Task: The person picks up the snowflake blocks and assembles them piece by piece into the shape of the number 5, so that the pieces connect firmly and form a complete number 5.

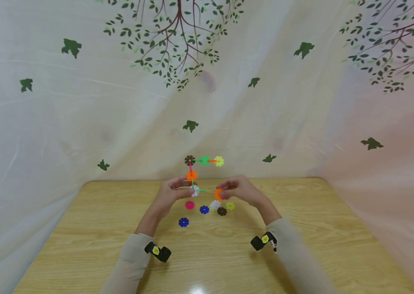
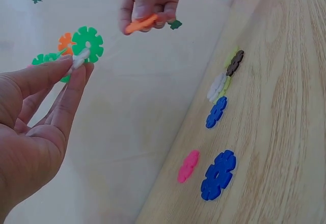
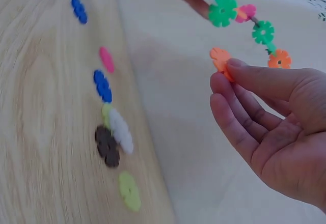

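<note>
Slot-to-slot alignment should help: left hand (image 1: 169, 193) pinches white notched plastic disc (image 1: 195, 190), right hand (image 1: 243, 191) orange notched plastic disc (image 3: 220, 57).

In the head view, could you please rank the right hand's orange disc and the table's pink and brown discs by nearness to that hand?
1. Orange disc: pinched in the right hand.
2. Brown disc: on the table, slightly left.
3. Pink disc: farther left on the table.

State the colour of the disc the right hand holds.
Orange; the disc shows best from the right wrist.
</note>
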A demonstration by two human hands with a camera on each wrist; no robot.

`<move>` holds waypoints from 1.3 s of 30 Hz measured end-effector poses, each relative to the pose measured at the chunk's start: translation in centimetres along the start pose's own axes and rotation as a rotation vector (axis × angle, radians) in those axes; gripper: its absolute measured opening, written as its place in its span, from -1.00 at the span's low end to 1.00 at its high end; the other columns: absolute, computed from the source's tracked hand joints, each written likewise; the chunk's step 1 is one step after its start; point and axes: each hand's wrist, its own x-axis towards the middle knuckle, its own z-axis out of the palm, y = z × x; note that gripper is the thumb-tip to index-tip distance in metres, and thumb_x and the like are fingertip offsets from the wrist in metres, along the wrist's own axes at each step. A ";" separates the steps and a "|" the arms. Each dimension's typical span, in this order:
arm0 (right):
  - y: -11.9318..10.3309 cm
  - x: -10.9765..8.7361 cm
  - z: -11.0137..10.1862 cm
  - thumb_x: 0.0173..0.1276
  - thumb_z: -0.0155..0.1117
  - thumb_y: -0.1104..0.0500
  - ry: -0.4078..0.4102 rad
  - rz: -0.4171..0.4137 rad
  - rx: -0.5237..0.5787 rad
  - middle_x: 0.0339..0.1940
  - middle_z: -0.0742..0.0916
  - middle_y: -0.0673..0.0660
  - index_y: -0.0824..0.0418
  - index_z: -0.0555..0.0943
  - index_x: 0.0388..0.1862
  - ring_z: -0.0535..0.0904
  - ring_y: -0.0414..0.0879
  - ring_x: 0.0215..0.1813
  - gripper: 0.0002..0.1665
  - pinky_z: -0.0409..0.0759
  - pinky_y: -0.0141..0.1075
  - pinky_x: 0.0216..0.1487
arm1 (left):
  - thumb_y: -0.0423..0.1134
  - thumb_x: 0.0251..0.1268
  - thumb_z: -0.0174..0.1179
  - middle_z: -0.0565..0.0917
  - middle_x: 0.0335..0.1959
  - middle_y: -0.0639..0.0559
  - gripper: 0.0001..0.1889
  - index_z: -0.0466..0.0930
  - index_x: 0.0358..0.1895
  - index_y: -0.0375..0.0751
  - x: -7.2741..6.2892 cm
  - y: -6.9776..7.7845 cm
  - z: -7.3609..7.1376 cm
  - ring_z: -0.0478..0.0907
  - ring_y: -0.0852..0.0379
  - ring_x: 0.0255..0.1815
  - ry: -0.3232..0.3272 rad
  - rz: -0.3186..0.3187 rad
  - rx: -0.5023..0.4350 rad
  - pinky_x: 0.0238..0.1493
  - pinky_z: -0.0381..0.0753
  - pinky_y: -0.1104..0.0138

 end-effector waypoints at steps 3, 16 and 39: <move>-0.3 0.2 0.6 0.39 0.38 0.30 0.062 -0.009 0.067 -0.23 0.79 0.14 0.43 0.66 0.09 0.76 0.13 -0.15 -0.66 0.78 -0.11 -0.04 | -0.34 0.35 0.33 0.62 0.25 -0.28 -0.44 0.46 0.40 -0.29 0.0 -0.1 0.0 0.71 0.19 -0.03 0.006 -0.009 0.001 0.14 0.69 0.26; -0.8 0.8 2.4 0.37 0.35 0.37 0.154 -0.060 0.265 -0.29 0.78 -0.01 0.53 0.56 0.06 0.77 -0.15 -0.25 -0.66 0.78 -0.09 0.00 | -0.39 0.32 0.33 0.67 0.19 -0.21 -0.46 0.47 0.36 -0.30 0.3 -0.4 0.0 0.72 0.19 -0.06 0.028 -0.016 -0.033 0.09 0.69 0.32; -0.8 1.3 3.7 0.36 0.34 0.41 0.192 -0.047 0.325 -0.31 0.81 -0.01 0.55 0.59 0.04 0.78 -0.15 -0.28 -0.69 0.79 -0.18 -0.07 | -0.47 0.28 0.34 0.59 0.25 -0.43 -0.48 0.47 0.30 -0.41 0.4 -0.3 0.0 0.74 0.16 -0.07 0.019 0.008 -0.054 0.06 0.72 0.34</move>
